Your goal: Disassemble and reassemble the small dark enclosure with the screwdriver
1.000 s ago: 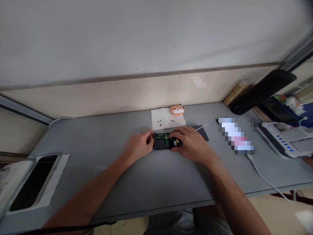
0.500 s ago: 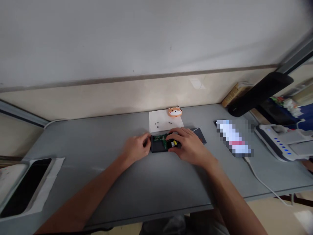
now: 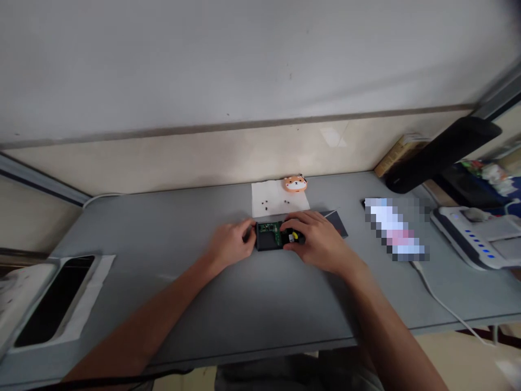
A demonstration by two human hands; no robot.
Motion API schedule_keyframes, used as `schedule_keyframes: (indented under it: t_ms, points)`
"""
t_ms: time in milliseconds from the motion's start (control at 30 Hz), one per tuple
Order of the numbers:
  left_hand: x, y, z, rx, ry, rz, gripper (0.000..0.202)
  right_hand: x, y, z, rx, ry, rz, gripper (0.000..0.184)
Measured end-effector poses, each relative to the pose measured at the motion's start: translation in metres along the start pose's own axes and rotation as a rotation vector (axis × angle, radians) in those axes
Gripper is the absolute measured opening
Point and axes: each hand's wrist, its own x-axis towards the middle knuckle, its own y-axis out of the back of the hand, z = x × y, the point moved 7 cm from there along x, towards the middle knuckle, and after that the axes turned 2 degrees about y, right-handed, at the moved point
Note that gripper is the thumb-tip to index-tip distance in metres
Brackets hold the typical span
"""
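Note:
A small black electronic device (image 3: pixel 266 239) with its green circuit board exposed lies on the grey desk (image 3: pixel 183 217). My left hand (image 3: pixel 234 243) pinches the device's left end between thumb and fingers. Over its right part, my right hand (image 3: pixel 319 239) curls its fingers and thumb around the two long edges. A yellow piece (image 3: pixel 295 235) shows under the right palm; its kind I cannot make out. Behind the device, several tiny dark screws (image 3: pixel 266 208) rest on a white paper sheet (image 3: pixel 277 198). A dark flat card or box (image 3: pixel 336 221) is partly hidden behind my right hand.
An orange animal-faced case (image 3: pixel 295 184) sits on the paper. To the right are a lit, blurred phone (image 3: pixel 391 228) with a white cable, a power strip (image 3: pixel 468 239) and a black cylinder (image 3: pixel 439 155). At left, a black-screened phone (image 3: pixel 57 301) lies on white paper.
The whole view has shifted slightly, so the desk items appear a little further right. Both hands keep the same hold on the device.

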Motion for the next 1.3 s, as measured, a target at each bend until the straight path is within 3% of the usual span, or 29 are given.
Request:
schedule_keyframes:
  t_ms: [200,433,500,600,700,767,867,1033,1167,1300]
  points:
    - [0.001,-0.001,-0.001,0.009,-0.002,-0.013,0.03,-0.001,-0.006,0.002,-0.022,0.006,-0.042,0.029]
    - [0.0,0.0,-0.003,-0.034,-0.017,0.058,0.025,0.0,-0.007,0.001,-0.019,0.019,-0.052,0.029]
    - [0.0,0.003,-0.008,-0.082,0.018,0.129,0.024,0.0,-0.008,-0.002,-0.016,0.031,-0.044,0.028]
    - [-0.003,0.015,-0.018,-0.204,0.051,0.339,0.026,0.002,-0.011,-0.009,-0.015,0.055,-0.025,0.024]
    - [-0.008,0.029,-0.01,-0.283,-0.134,0.501,0.028,0.004,-0.014,-0.014,-0.013,0.07,-0.021,0.024]
    - [-0.011,0.031,0.005,-0.276,-0.325,0.463,0.028,0.004,-0.015,-0.015,-0.007,0.078,-0.022,0.025]
    - [-0.015,0.022,0.023,-0.228,-0.527,0.272,0.037,0.003,-0.015,-0.015,0.01,0.095,-0.011,0.026]
    - [-0.013,0.007,0.028,-0.178,-0.54,0.101,0.057,0.001,-0.005,-0.013,0.091,0.13,0.08,0.029]
    - [-0.011,0.002,0.026,-0.18,-0.509,0.068,0.055,-0.002,0.021,-0.01,0.14,0.128,0.343,0.034]
    - [-0.011,0.002,0.025,-0.213,-0.497,0.06,0.056,-0.016,0.05,-0.009,0.127,0.117,0.689,0.013]
